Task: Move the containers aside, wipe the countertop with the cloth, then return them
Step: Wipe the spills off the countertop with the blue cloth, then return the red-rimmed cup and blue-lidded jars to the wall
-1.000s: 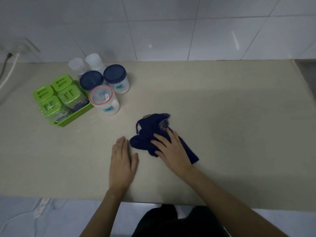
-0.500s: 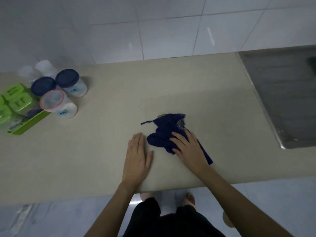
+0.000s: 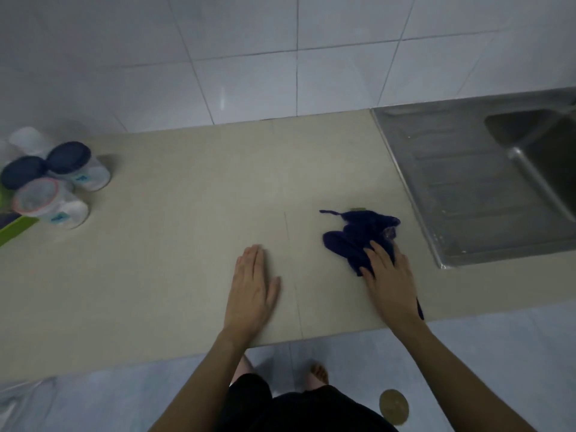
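A dark blue cloth point(image 3: 355, 236) lies bunched on the beige countertop point(image 3: 193, 244), close to the sink's edge. My right hand point(image 3: 388, 282) presses flat on the cloth's near part, fingers spread. My left hand point(image 3: 252, 286) rests flat and empty on the bare counter, well left of the cloth. At the far left stand the containers: two jars with dark blue lids point(image 3: 70, 160), a clear jar with a pink-rimmed lid point(image 3: 46, 202), white-capped jars point(image 3: 26, 140) behind, and a corner of the green tray point(image 3: 15, 227).
A steel sink point(image 3: 467, 188) with drainboard adjoins the counter on the right. White tiled wall runs behind. The counter's front edge is just under my wrists; below it are the floor, my feet and a round brass floor drain point(image 3: 393, 411).
My right hand has slid the cloth to the right, away from my left hand and toward the sink. My view has turned right, so the containers now sit at the left edge.
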